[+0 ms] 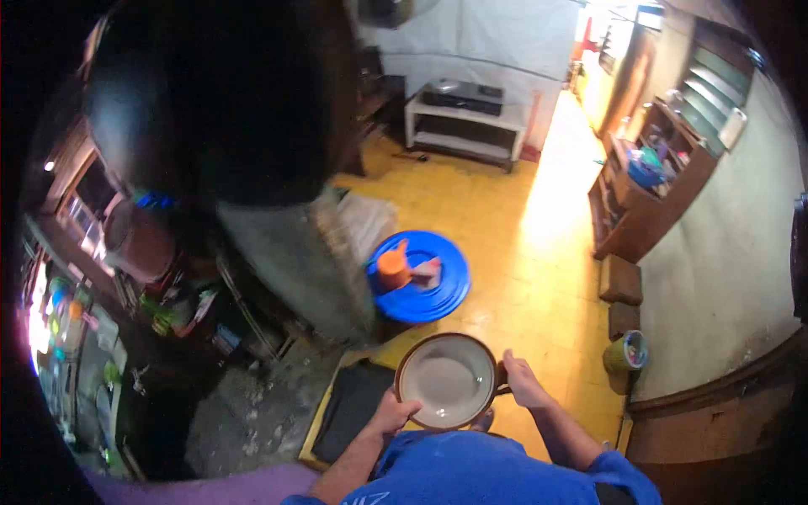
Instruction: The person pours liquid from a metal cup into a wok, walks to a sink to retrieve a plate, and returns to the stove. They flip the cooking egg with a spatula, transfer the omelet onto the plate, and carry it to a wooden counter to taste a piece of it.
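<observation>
A round pan [448, 380] with a pale inside and brown rim is held in front of my body, its inside facing up toward me. I see nothing in it apart from shiny reflections. My left hand [394, 414] grips its left edge, thumb over the rim. On the opposite side, my right hand [523, 383] is closed at the dark handle, thumb up. Beyond the pan stands a tub with a blue lid [453, 290]; an orange plastic mug [392, 270] and a small pinkish item [427, 273] lie on the lid.
A dark mat [358, 410] lies by my left side, next to a raised grey floor. A grey partition [290, 261] stands left of the tub. Along the right wall are a wooden shelf [640, 198] and a small bin [624, 353]. A white rack [463, 126] stands at the back.
</observation>
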`<state>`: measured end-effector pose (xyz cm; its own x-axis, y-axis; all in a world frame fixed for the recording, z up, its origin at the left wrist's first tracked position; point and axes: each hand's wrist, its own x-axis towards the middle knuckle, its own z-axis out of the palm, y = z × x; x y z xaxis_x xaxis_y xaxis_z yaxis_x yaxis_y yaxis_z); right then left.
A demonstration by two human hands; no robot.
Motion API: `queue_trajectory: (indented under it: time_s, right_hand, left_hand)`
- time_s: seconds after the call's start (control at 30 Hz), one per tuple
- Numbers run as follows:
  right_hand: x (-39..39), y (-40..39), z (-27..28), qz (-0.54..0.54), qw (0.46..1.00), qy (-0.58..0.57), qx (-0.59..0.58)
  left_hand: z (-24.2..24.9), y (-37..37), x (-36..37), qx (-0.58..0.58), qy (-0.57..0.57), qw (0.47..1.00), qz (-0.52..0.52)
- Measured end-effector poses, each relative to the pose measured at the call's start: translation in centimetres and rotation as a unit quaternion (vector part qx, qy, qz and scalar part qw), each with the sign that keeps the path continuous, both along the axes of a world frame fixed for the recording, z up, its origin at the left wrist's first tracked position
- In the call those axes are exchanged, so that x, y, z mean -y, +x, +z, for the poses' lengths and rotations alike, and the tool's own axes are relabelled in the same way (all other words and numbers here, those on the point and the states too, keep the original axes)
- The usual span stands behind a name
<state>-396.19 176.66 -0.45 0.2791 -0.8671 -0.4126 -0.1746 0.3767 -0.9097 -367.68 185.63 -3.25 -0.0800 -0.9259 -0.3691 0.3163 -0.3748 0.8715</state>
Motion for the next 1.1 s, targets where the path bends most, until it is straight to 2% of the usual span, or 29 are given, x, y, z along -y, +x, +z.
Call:
queue_trajectory:
  time_s: [0.07, 0.13, 0.2, 0.27, 0.3, 0.4, 0.43, 0.47, 0.53, 0.6, 0.67, 0.7, 0.73, 0.8, 0.83, 0.9, 0.93, 0.97, 1.1]
  right_hand:
    - [1.6, -7.6, 0.1, -0.147, 0.979, 0.139, 0.011]
    - [2.3, -15.4, 0.0, -0.191, 0.979, 0.066, -0.022]
    - [3.1, -20.7, 1.1, -0.206, 0.976, 0.064, -0.032]
    - [4.6, -22.3, 2.4, -0.157, 0.985, 0.073, 0.023]
    - [6.3, -22.8, 2.9, -0.139, 0.984, 0.089, 0.070]
    - [12.1, -24.5, -2.7, -0.019, 0.984, 0.106, 0.143]
    - [13.2, -24.2, -4.2, -0.059, 0.980, 0.105, 0.159]
    - [15.2, -23.6, -5.2, -0.099, 0.975, 0.099, 0.175]
    - [20.1, -21.8, -3.3, -0.221, 0.922, 0.117, 0.294]
    - [25.6, -23.2, -4.3, -0.240, 0.919, 0.145, 0.279]
    - [32.0, -24.7, -4.8, -0.258, 0.920, 0.142, 0.259]
    - [34.6, -25.8, -5.2, -0.287, 0.916, 0.148, 0.238]
    - [37.8, -27.1, -6.1, -0.286, 0.909, 0.163, 0.256]
    - [43.0, -28.2, -4.9, -0.287, 0.915, 0.109, 0.260]
    - [45.5, -29.7, -6.1, -0.275, 0.920, 0.108, 0.257]
    - [48.2, -34.8, -12.9, -0.371, 0.891, 0.177, 0.193]
    - [48.9, -36.4, -15.5, -0.431, 0.853, 0.215, 0.201]
    - [49.2, -38.0, -19.5, -0.468, 0.848, 0.179, 0.172]
    - [54.4, -36.2, -22.0, -0.455, 0.839, 0.296, 0.031]
  left_hand:
    - [-0.2, -4.7, 5.0, -0.021, 0.004, 1.000, -0.017]
    - [-0.8, -9.4, 9.7, -0.153, 0.106, 0.982, -0.022]
    - [-0.3, -14.4, 13.6, -0.155, 0.115, 0.981, -0.027]
    - [-0.4, -17.0, 17.2, -0.183, 0.076, 0.976, -0.086]
    - [-0.3, -18.9, 19.2, -0.189, 0.072, 0.976, -0.076]
    - [1.4, -22.3, 24.8, -0.226, 0.046, 0.961, -0.152]
    - [-0.3, -22.4, 26.7, -0.238, 0.050, 0.952, -0.188]
    - [-0.7, -22.8, 28.7, -0.238, 0.043, 0.953, -0.180]
    - [-0.4, -23.3, 33.9, -0.284, 0.033, 0.925, -0.250]
    - [1.5, -23.6, 40.1, -0.315, 0.033, 0.919, -0.236]
    - [1.3, -23.8, 47.2, -0.209, 0.019, 0.927, -0.310]
    - [-0.3, -24.6, 50.7, -0.248, 0.015, 0.939, -0.237]
    - [-0.6, -24.3, 53.6, -0.253, 0.015, 0.940, -0.229]
    - [0.7, -22.9, 61.7, -0.189, 0.007, 0.971, -0.149]
    - [1.5, -21.8, 64.9, -0.195, -0.012, 0.971, -0.141]
    - [3.2, -19.0, 70.6, -0.177, -0.038, 0.975, -0.126]
    - [3.3, -17.7, 72.4, -0.159, -0.064, 0.978, -0.123]
    - [3.2, -16.4, 73.9, -0.156, -0.061, 0.980, -0.110]
    - [0.8, -9.1, 80.8, -0.127, -0.056, 0.990, -0.020]
